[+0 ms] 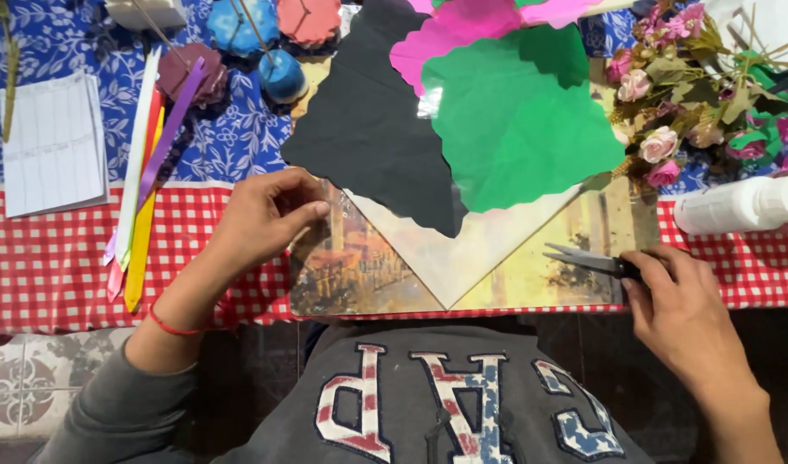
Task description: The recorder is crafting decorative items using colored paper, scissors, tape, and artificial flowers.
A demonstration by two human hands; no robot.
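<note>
My left hand [265, 219] rests on the left edge of a clear plastic sheet [437, 249], fingers pinched at its corner beside a black paper sheet [368, 129]. My right hand [677, 305] grips the black handles of a pair of scissors [587, 260], blades pointing left over a printed picture board [368, 275] at the table's front edge. A green paper sheet [514, 120] lies over the black one, with pink paper [462, 30] behind it.
Coloured paper strips [144, 172] and a white lined paper [54, 142] lie at the left. Round painted pots [282, 76] stand at the back. Artificial flowers [677, 112] and a white bottle [742, 204] are at the right. Red checked cloth [50, 258] covers the front.
</note>
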